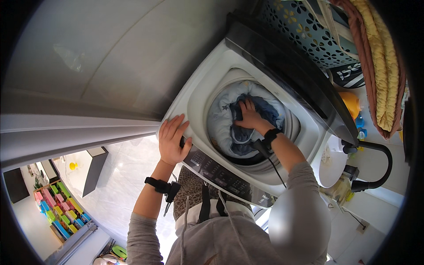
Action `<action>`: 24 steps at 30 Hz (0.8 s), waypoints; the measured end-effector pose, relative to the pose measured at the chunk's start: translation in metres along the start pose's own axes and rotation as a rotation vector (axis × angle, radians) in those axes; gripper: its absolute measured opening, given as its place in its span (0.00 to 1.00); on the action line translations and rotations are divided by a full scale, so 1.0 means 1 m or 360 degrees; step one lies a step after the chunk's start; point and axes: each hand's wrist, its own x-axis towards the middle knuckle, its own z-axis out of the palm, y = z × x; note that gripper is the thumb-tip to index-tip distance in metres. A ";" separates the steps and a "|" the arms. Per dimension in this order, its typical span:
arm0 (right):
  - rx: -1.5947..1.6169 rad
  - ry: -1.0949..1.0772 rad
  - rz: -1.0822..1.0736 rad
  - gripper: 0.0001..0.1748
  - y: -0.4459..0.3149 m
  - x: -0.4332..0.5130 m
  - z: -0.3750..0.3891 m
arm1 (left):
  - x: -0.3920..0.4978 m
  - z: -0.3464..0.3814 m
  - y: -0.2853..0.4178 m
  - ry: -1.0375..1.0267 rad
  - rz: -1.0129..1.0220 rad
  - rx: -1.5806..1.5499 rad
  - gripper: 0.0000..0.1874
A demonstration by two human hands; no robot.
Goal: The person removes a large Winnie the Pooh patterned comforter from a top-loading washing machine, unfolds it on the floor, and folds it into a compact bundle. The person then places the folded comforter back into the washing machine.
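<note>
A top-loading washing machine (205,73) of the Haier make stands before me with its dark lid (281,66) raised. Inside the drum lies a pale, puffy padded textile (220,117), bunched in a ring around dark blue clothing (265,107). My right hand (250,116) reaches into the drum and rests, fingers spread, on the blue cloth. It does not visibly grip anything. Flat on the machine's front left corner lies my left hand (174,140), beside the dark control panel (218,174). It holds nothing. Both wrists wear black straps with small devices.
Behind the lid stands a blue-grey perforated basket (311,36), with a yellow and brown quilted textile (377,66) hanging near it. A white basin (331,165) and a black curved tube (387,162) are at the right. A wall (99,66) borders the machine's left side.
</note>
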 end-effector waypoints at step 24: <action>0.0009 -0.0218 -0.0277 0.72 -0.017 -0.117 0.013 | -0.004 -0.001 -0.003 0.0039 0.0034 0.0030 0.22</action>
